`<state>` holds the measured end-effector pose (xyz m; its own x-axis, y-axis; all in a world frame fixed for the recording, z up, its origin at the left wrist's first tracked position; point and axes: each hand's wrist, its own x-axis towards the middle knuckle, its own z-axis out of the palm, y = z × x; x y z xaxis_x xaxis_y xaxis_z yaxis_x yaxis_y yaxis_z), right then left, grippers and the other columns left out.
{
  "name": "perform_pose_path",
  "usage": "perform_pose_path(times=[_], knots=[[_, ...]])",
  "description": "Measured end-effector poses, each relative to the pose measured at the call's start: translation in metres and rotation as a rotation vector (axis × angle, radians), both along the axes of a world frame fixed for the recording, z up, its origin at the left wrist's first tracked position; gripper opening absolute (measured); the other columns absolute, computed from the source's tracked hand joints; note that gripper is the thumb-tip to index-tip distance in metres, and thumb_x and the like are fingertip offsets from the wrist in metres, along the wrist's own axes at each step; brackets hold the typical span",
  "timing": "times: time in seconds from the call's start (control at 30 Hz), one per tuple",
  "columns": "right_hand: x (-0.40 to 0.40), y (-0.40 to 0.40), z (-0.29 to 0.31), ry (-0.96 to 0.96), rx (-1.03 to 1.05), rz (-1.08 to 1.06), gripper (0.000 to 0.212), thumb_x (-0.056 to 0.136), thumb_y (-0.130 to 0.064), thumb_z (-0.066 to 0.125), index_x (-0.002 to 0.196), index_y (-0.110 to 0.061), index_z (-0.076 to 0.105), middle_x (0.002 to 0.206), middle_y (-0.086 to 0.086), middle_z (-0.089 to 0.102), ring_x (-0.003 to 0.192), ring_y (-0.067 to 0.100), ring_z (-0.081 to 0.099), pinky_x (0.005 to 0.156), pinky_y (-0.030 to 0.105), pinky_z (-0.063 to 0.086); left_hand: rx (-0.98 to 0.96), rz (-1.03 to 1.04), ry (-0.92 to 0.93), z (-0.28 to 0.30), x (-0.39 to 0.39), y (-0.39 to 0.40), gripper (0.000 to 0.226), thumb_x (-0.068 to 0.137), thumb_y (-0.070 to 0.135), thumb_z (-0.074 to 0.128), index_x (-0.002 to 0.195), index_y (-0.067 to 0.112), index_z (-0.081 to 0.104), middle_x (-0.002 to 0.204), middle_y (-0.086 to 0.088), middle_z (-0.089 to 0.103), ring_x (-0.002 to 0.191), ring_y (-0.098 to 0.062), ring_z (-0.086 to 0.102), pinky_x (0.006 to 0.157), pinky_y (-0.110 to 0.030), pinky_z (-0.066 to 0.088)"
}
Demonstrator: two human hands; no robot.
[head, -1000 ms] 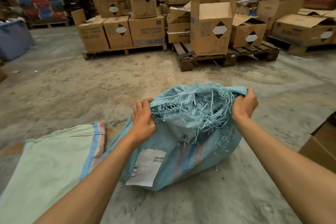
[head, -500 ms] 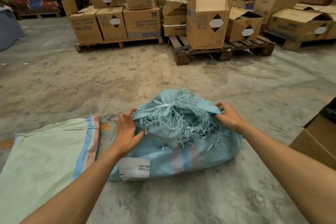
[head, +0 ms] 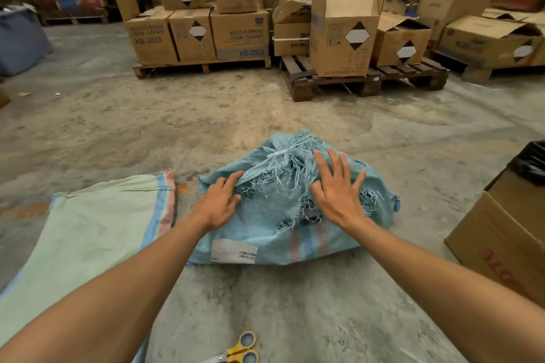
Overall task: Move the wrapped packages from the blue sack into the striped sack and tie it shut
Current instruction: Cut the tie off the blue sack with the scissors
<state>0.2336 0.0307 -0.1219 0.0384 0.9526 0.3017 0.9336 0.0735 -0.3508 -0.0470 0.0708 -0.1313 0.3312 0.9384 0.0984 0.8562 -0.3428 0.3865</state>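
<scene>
While both hands rest on it, the blue sack (head: 265, 233) lies slumped on the concrete floor (head: 206, 127) at centre frame. It is woven plastic fabric, crumpled into a low mound, with a faded red and blue stripe band near its front edge. Its mouth is gathered at the top, where loose frayed strands (head: 283, 174) hang in a tangle. A white rectangular shipping label (head: 234, 250) with a barcode sits flat on the front face.

The left hand (head: 218, 203) lies on the left slope of the mound, fingers slightly bent over the fabric; whether they pinch it cannot be told. The right hand (head: 339, 191) lies palm down on the right slope, fingers straight and spread. The hands are apart, with the frayed strands between them.

The striped sack (head: 82, 233) lies flat on the floor just left of the blue sack. It is pale green woven fabric with a blue and red stripe band along its right edge and a ragged top hem. Wrapped packages are not visible.

Scissors (head: 239, 351) with yellow and blue handles lie on the floor at the bottom edge. A brown cardboard box (head: 501, 242) stands at the right. Stacked cardboard cartons (head: 239, 35) sit on wooden pallets (head: 368, 79) beyond. The floor is rough, stained and dusty.
</scene>
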Motion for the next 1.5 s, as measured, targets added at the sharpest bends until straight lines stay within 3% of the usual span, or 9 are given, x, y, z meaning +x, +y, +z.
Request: perform_pose_path(times=[0.1, 0.17, 0.3, 0.43, 0.57, 0.87, 1.17, 1.37, 1.5], knots=[[-0.033, -0.019, -0.004, -0.129, 0.320, 0.059, 0.058, 0.080, -0.032, 0.042, 0.138, -0.022, 0.038, 0.132, 0.008, 0.037, 0.126, 0.026, 0.035, 0.111, 0.059, 0.021, -0.072, -0.055, 0.035, 0.000, -0.003, -0.010, 0.066, 0.100, 0.022, 0.048, 0.153, 0.034, 0.012, 0.125, -0.012, 0.045, 0.111, -0.028, 0.046, 0.101, -0.045, 0.038], [-0.057, -0.034, -0.013, -0.141, 0.466, 0.218, 0.042, 0.075, -0.026, 0.045, 0.117, -0.020, 0.046, 0.110, 0.005, 0.047, 0.103, 0.024, 0.045, 0.092, 0.042, 0.032, -0.113, -0.088, 0.043, -0.002, -0.007, -0.018, 0.073, 0.098, 0.020, 0.051, 0.153, 0.040, 0.008, 0.126, -0.012, 0.043, 0.114, -0.028, 0.045, 0.103, -0.046, 0.037], [-0.100, -0.063, -0.042, -0.129, 0.243, 0.676, 0.026, 0.075, -0.019, 0.045, 0.099, -0.016, 0.053, 0.083, 0.005, 0.062, 0.076, 0.028, 0.058, 0.069, 0.037, 0.038, -0.177, -0.122, 0.075, -0.003, -0.016, -0.033, 0.085, 0.094, 0.012, 0.052, 0.150, 0.050, 0.001, 0.125, -0.012, 0.045, 0.110, -0.030, 0.047, 0.099, -0.048, 0.039], [-0.130, -0.093, -0.077, -0.146, -0.378, 0.753, 0.029, 0.092, -0.023, 0.048, 0.120, -0.016, 0.052, 0.106, 0.018, 0.067, 0.097, 0.037, 0.063, 0.075, 0.042, 0.049, -0.223, -0.149, 0.112, 0.003, -0.025, -0.042, 0.095, 0.089, 0.007, 0.053, 0.145, 0.057, -0.005, 0.130, -0.015, 0.046, 0.115, -0.034, 0.048, 0.101, -0.051, 0.039], [-0.153, -0.117, -0.107, -0.305, -0.641, 0.851, 0.043, 0.095, -0.025, 0.060, 0.132, -0.008, 0.050, 0.125, 0.022, 0.060, 0.114, 0.038, 0.057, 0.088, 0.041, 0.045, -0.248, -0.171, 0.144, 0.004, -0.031, -0.045, 0.100, 0.087, 0.005, 0.053, 0.139, 0.063, -0.009, 0.137, -0.018, 0.045, 0.118, -0.037, 0.050, 0.101, -0.053, 0.040], [-0.173, -0.149, -0.148, -0.495, -0.559, 0.791, 0.032, 0.092, -0.001, 0.053, 0.124, -0.004, 0.055, 0.127, 0.020, 0.053, 0.124, 0.038, 0.046, 0.092, 0.045, 0.047, -0.268, -0.163, 0.199, 0.002, -0.030, -0.047, 0.098, 0.087, 0.006, 0.053, 0.147, 0.053, -0.008, 0.153, -0.014, 0.035, 0.133, -0.034, 0.044, 0.108, -0.049, 0.038], [-0.166, -0.146, -0.142, -0.599, -0.581, 0.736, 0.028, 0.089, -0.005, 0.054, 0.116, -0.002, 0.064, 0.120, 0.019, 0.064, 0.116, 0.036, 0.056, 0.081, 0.041, 0.049, -0.305, -0.151, 0.163, 0.000, -0.026, -0.044, 0.094, 0.092, 0.012, 0.056, 0.149, 0.050, -0.008, 0.156, -0.014, 0.030, 0.138, -0.032, 0.038, 0.114, -0.049, 0.033], [-0.149, -0.127, -0.112, -0.327, -0.697, 0.680, 0.035, 0.090, -0.025, 0.058, 0.121, -0.011, 0.050, 0.112, 0.020, 0.064, 0.101, 0.040, 0.062, 0.070, 0.037, 0.040, -0.302, -0.145, 0.168, 0.006, -0.021, -0.045, 0.082, 0.095, 0.015, 0.057, 0.154, 0.038, 0.005, 0.146, -0.013, 0.037, 0.130, -0.031, 0.044, 0.111, -0.045, 0.036], [-0.131, -0.100, -0.062, -0.250, -0.770, 0.734, 0.040, 0.085, -0.019, 0.067, 0.120, -0.011, 0.051, 0.107, 0.013, 0.065, 0.081, 0.025, 0.051, 0.067, 0.029, 0.036, -0.309, -0.146, 0.124, 0.013, -0.013, -0.047, 0.066, 0.099, 0.026, 0.055, 0.154, 0.027, 0.020, 0.151, -0.012, 0.037, 0.136, -0.029, 0.041, 0.112, -0.043, 0.034]])
